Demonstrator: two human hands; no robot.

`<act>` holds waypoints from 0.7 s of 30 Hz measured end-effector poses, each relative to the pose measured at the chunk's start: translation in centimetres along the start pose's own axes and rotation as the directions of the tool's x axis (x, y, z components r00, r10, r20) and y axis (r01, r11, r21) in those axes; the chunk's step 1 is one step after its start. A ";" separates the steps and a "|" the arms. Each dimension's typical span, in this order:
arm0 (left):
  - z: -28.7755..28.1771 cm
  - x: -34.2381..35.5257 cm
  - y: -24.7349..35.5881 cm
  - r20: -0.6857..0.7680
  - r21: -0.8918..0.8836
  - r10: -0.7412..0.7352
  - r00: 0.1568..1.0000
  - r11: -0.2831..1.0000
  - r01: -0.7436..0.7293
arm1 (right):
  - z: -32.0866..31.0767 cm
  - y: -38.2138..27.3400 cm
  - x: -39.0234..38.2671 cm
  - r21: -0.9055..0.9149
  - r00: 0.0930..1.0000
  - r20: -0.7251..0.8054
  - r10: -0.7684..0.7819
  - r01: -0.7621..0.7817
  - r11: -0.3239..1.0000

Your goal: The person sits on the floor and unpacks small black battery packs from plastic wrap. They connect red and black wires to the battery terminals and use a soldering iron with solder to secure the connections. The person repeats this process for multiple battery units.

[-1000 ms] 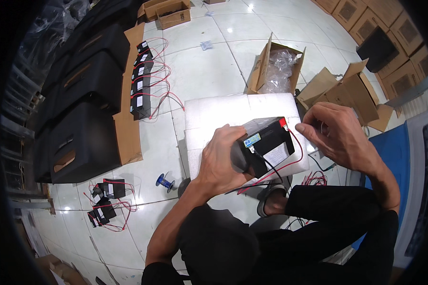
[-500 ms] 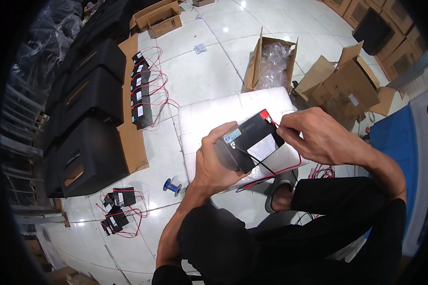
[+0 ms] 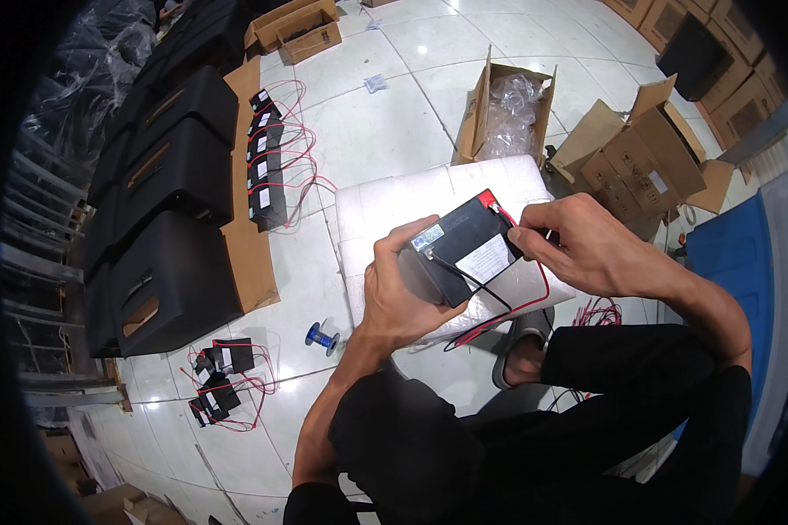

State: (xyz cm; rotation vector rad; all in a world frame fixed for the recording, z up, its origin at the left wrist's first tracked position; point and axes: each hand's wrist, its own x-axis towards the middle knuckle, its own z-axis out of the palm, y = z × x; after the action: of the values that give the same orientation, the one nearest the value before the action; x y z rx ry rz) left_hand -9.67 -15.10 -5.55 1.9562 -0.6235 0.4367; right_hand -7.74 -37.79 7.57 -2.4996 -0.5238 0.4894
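Left hand (image 3: pixel 398 293) is gripping a black battery (image 3: pixel 460 254) from its left end, holding it above a white foam block (image 3: pixel 385 206). Right hand (image 3: pixel 582 245) is pinching at the battery's right end, by the red terminal (image 3: pixel 488 199); fingers clenched there. Red wire (image 3: pixel 534 302) and black wire (image 3: pixel 477 284) are hanging from the battery. A blue spool (image 3: pixel 322 337) is lying on the floor nearby.

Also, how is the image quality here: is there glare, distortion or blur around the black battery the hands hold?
Head view: strong fisheye bending, dark rim at the corners; bright lamp glare on the glossy white floor tiles; the black box-shaped battery, left hand and right hand look sharp, evenly lit, with soft shadows only.
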 end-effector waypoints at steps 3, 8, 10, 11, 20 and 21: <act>0.0 0.1 0.0 -0.006 0.029 0.021 1.000 0.999 -0.021 | -0.1 0.1 -0.4 -0.039 1.000 0.028 -0.007 0.008 0.999; 0.1 -0.2 0.1 -0.025 0.049 -0.221 0.975 0.974 0.222 | -1.3 0.7 -1.1 0.101 0.996 0.090 0.011 -0.020 0.995; 0.3 -0.1 0.0 -0.068 0.038 -0.186 0.980 0.981 0.189 | -1.4 0.7 -1.1 0.252 0.999 0.037 0.018 -0.027 0.967; 0.5 -0.1 -0.1 -0.085 0.026 -0.198 0.976 0.979 0.201 | -1.2 0.7 -0.9 0.362 1.000 -0.003 0.021 -0.018 0.932; 0.7 0.2 0.2 -0.127 -0.023 -0.207 0.970 0.978 0.205 | 2.6 -0.5 -0.1 0.572 0.968 0.250 0.019 -0.164 0.804; 0.5 0.3 0.2 -0.125 -0.018 -0.179 0.976 0.984 0.178 | 2.6 -0.5 0.1 0.588 0.968 0.249 0.005 -0.155 0.794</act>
State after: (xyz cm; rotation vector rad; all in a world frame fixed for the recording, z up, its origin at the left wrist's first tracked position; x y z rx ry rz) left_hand -9.56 -15.74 -5.47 1.9416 -0.3647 0.4409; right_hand -8.91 -36.26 5.72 -1.8555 -0.2805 0.8482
